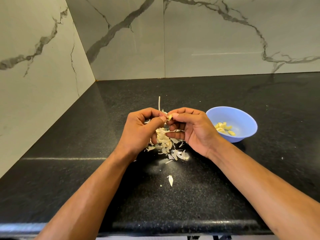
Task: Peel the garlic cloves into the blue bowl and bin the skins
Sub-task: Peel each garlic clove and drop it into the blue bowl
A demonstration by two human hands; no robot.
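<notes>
Cloves (224, 128), several peeled, lie in the bowl (242, 118) at right; both hands, left (143, 129) and right (191, 127), pinch another clove (170, 117) mid-frame. Skins (166, 142) heaped on the surface (69, 135) look unbinned.

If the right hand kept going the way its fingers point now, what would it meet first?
The right hand points left, so it would likely meet the left hand first; both already pinch the garlic clove between them.

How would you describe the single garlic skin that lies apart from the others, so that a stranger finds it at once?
Start at the black counter, where a pile of skins lies below the two hands. Come toward the near edge: one pale skin lies alone there. Unlike the heaped ones, it touches nothing.
</notes>
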